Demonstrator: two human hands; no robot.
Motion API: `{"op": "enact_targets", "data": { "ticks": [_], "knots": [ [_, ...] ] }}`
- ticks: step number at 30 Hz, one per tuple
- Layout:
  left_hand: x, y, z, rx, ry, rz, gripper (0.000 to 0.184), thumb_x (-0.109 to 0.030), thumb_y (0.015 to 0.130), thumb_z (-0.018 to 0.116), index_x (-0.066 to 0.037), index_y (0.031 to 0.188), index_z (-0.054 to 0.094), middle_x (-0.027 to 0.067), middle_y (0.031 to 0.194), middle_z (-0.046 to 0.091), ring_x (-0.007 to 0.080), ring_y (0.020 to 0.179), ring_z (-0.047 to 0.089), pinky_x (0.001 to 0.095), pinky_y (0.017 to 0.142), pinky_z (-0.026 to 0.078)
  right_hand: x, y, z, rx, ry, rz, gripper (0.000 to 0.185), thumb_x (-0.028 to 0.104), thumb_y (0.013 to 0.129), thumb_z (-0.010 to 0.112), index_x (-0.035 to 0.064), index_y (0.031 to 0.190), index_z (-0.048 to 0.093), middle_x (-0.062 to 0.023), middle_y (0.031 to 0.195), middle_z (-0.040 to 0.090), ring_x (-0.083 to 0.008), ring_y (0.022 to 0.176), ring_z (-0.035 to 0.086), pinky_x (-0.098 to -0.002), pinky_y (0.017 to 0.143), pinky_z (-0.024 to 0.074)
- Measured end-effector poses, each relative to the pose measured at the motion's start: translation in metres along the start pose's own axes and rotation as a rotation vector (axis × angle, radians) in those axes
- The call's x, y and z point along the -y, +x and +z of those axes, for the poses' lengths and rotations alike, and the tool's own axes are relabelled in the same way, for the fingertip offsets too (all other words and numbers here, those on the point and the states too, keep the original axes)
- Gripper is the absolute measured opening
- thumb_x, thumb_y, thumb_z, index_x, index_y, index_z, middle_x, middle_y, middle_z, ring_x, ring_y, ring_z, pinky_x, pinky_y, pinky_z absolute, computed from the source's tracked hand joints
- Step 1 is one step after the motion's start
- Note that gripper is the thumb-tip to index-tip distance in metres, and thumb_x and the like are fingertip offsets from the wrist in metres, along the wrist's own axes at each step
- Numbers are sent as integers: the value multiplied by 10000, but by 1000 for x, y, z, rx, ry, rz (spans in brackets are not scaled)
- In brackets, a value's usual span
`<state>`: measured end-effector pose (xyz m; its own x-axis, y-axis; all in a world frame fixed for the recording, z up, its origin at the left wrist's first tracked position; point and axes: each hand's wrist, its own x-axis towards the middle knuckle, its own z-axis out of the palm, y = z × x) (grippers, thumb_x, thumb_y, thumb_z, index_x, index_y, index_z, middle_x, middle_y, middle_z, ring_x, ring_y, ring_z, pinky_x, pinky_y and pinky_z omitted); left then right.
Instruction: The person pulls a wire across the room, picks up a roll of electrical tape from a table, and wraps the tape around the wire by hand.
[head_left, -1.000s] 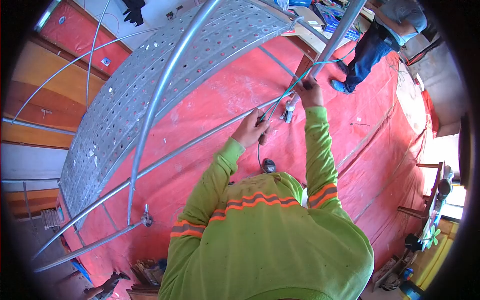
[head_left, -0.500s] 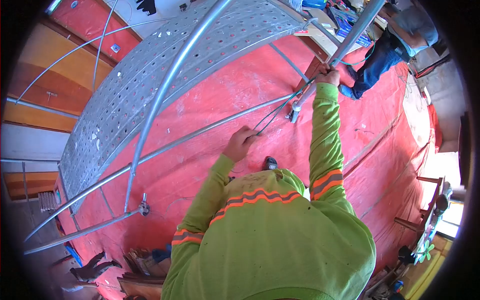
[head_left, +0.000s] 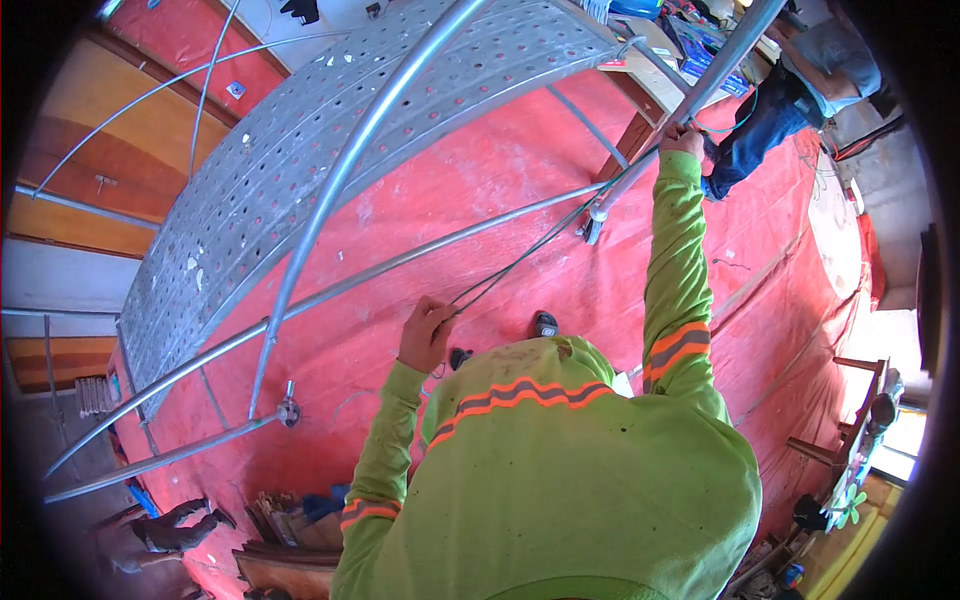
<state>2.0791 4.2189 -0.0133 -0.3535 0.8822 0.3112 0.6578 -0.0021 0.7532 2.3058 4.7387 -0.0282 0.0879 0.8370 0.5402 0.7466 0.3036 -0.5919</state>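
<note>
Head view: the left hand [head_left: 427, 325] is drawing away from the right hand [head_left: 683, 140], pulling the doubled cable [head_left: 515, 264] nearly straight and leaving little slack between them. The cable is running diagonally from the left hand's pinched fingers, across the slanting pole [head_left: 728, 62], to the right hand, which is closing on it beside the pole; whether that hand is also gripping the pole, I cannot tell.
</note>
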Motion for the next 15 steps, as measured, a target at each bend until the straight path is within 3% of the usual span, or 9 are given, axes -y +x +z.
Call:
{"op": "enact_targets", "data": {
  "ticks": [1,3,7,10,12,13,14,15],
  "knots": [
    [-3,2,-3,11,30,66,197,19,805,564,-10,986,634,76,864,535,173,626,531,258,568,430,16,0,-12,31,-24,38,190,152,791,514,-21,814,589,-148,659,575,-238,583,547,-337,515,411],
    [-9,2,-7,32,-66,-26,194,14,813,570,-9,994,637,69,846,552,154,640,530,244,588,431,33,0,-25,93,-75,113,213,178,751,545,-18,794,615,-186,694,611,-256,630,591,-347,543,440],
    [4,-1,-13,147,-209,-269,156,15,801,588,-1,945,643,75,832,582,172,732,554,275,664,443,29,4,-25,158,-90,116,175,130,774,508,-20,813,589,-122,659,557,-211,589,531,-323,496,391],
    [-11,-3,-16,-135,-148,-324,142,-5,813,602,7,950,638,51,819,594,115,727,543,240,638,443,12,3,-16,136,-105,57,108,70,805,453,-1,811,534,-64,633,449,-165,546,432,-292,463,325],
    [-11,-3,-14,-299,-298,-372,190,0,811,608,-3,1000,632,36,781,598,84,648,520,227,566,418,2,3,-11,112,-63,-16,84,30,826,416,12,810,497,-25,615,376,-135,518,366,-272,441,280],
    [-12,-2,-14,-380,-374,-394,215,2,810,611,-8,1024,629,28,762,600,69,608,509,221,530,405,3,9,-12,258,382,260,88,18,826,409,10,808,495,-27,625,386,-135,524,373,-270,442,280],
    [-12,-1,-15,-373,-403,-430,215,3,815,604,-8,1029,622,28,766,601,71,595,511,214,521,406,5,16,-12,151,1219,702,93,7,827,403,8,805,493,-30,636,395,-135,530,381,-268,443,279],
    [-18,6,-17,-367,-432,-465,215,4,819,597,-8,1033,615,28,771,601,72,582,512,208,513,407,7,22,-13,-81,1591,1076,99,-4,827,396,5,803,492,-33,646,404,-135,535,388,-266,445,278]
  ]
}}
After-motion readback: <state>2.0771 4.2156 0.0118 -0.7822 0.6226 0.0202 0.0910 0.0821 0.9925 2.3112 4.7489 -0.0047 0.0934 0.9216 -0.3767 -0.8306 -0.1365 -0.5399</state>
